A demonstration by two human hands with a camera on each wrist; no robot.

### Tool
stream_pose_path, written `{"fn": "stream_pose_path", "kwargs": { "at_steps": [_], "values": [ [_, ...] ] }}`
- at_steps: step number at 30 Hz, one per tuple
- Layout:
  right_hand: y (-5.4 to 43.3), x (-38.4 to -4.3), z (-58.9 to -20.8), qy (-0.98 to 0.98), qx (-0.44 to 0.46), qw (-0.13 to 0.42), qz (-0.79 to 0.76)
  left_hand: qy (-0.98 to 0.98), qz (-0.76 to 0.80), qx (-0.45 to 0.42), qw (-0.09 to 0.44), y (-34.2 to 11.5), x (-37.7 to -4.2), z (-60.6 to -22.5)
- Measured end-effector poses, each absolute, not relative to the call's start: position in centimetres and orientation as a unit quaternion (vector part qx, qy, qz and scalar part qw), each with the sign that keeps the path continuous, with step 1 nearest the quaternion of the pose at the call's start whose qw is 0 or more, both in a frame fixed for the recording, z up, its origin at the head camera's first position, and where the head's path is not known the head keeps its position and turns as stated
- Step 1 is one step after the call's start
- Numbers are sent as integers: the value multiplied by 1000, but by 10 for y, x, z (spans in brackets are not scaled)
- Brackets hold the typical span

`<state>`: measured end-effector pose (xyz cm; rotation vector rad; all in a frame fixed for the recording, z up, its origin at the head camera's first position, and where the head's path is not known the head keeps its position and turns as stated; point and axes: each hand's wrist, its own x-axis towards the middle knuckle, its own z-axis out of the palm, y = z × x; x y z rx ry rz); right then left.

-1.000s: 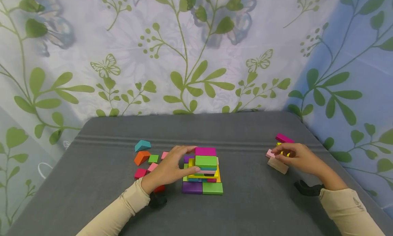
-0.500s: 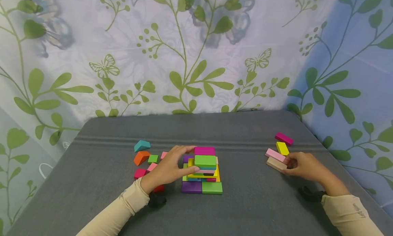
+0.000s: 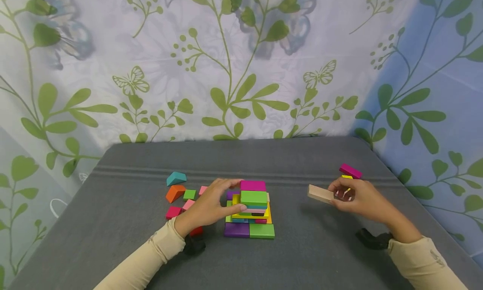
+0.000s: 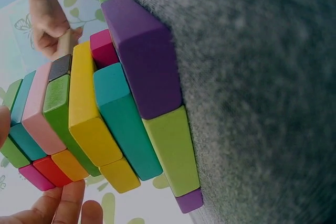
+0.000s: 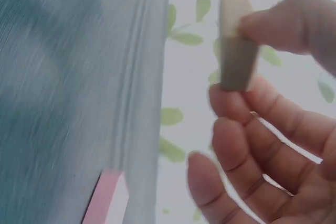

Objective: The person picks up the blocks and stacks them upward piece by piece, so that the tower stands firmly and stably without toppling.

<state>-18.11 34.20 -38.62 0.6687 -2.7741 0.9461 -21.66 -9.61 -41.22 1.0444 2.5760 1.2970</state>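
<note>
In the head view a stack of coloured wooden blocks (image 3: 253,197) stands at the middle of the table, with a green block and a magenta one at its top. My left hand (image 3: 209,206) lies along the stack's left side, thumb toward the front and fingers toward the back. The left wrist view shows the stack's layers (image 4: 92,119) close up, with fingertips (image 4: 68,200) at its end. My right hand (image 3: 364,199) pinches a plain wooden block (image 3: 320,193) between thumb and fingers, raised above the table right of the stack. The right wrist view shows this block (image 5: 236,35) too.
Left of the stack lie loose blocks: a teal one (image 3: 176,178), an orange one (image 3: 175,193), a green one (image 3: 190,194) and several red and pink ones. Beyond my right hand lie a magenta block (image 3: 350,171) and a partly hidden yellow block (image 3: 347,177). A pink block (image 5: 107,198) shows in the right wrist view.
My right hand took hold of the plain wooden block beside the pink one, lifted it and moved left toward the stack. My left hand has stayed at the stack.
</note>
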Motion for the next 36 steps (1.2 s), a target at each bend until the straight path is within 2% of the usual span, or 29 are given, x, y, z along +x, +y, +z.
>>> {"fn": "stream_pose_path", "kwargs": {
  "at_steps": [7,14,25,36],
  "values": [
    [309,-187,-380,-860,296,97,404,840,422,339,39,-96,-217,-412],
    [280,-196,-377,-845,316,118,416,841,421,338,37,-96,-217,-412],
    [241,-210,-381,-849,297,83,430,844,421,329,45,-94,-218,-412],
    [210,-224,-387,-830,324,56,451,846,425,318,55,-94,-217,-411]
  ]
}}
